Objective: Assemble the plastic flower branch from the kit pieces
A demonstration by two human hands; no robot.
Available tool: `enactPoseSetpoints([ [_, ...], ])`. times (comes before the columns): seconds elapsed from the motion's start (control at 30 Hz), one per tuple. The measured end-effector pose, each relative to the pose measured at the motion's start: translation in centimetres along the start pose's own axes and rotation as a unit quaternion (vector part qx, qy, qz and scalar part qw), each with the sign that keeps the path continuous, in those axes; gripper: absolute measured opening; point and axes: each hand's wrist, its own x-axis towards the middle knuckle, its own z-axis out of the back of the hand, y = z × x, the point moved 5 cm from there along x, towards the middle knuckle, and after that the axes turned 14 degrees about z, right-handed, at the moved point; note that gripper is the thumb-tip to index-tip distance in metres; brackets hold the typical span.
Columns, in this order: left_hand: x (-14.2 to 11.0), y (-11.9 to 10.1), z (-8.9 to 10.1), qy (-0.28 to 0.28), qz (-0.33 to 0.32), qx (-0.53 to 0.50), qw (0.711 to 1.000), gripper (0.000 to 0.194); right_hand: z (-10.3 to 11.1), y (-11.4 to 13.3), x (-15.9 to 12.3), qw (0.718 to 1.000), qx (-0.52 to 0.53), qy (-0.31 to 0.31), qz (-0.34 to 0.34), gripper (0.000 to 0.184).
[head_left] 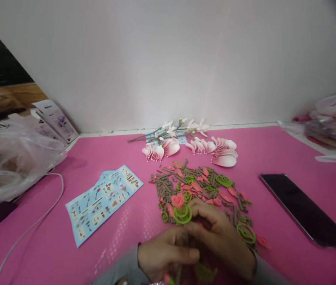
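Left hand (165,255) and right hand (220,245) are closed, gripping something I can't make out. Just beyond sits a heap of pink, green and brown plastic flower parts (197,190).

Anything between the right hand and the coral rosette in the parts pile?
Yes, a green ring sits at the lower edge of the coral rosette, on the side toward the right hand. Nothing else visible stands between them.
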Motion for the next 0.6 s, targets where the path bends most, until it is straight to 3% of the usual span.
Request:
enactPoseSetpoints([
  [0.1,-0.5,-0.7,0.1,0.035,-0.031,-0.053,0.997,0.033,0.2,-1.1,-0.5,0.983,0.149,-0.034,-0.1,0.015],
  [0.17,-0.6,-0.8,0.5,0.047,-0.023,-0.093,0.994,0.04,0.2,-1.5,-0.6,0.969,0.205,-0.046,-0.132,0.021],
  [0.23,-0.6,-0.7,0.8,0.046,-0.019,-0.118,0.992,0.042,0.5,-1.4,-0.6,0.965,0.212,-0.07,-0.135,0.026],
  [0.33,-0.6,-1.0,0.8,0.023,-0.041,-0.103,0.994,0.027,0.7,-1.3,-0.4,0.967,0.194,-0.099,-0.134,0.031],
  [0.53,-0.4,-0.8,0.9,0.023,-0.038,-0.082,0.996,0.021,0.5,-1.9,-0.5,0.969,0.199,-0.072,-0.13,0.028],
  [0.6,-0.5,-0.8,1.8,0.016,-0.055,-0.097,0.994,0.021,1.5,-2.0,-0.4,0.975,0.163,-0.115,-0.102,0.025],
])
